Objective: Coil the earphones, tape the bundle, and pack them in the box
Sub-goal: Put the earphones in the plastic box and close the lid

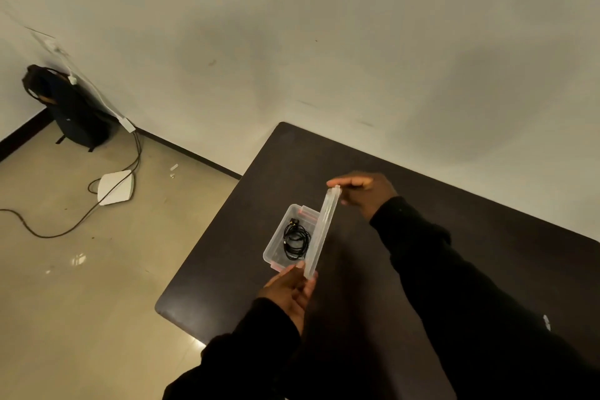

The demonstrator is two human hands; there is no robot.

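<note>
Clear plastic box (pixel 276 245) near table (pixel 357 302) corner, coiled earphones (pixel 296 241) inside; lid (pixel 323 230) held on edge, pinched at each end by left hand (pixel 290 291) and right hand (pixel 365 193), likely ready for closing

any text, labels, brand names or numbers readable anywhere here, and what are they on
None can be read.
The clear plastic box and its lid, held by the left hand and right hand: no print shows.
The coiled black earphones: no marking visible.
The white flat device on the floor: no legible marking.
The dark backpack: a small pale mark, too small to read.
The pale patch on the right sleeve: too blurred to read.
</note>
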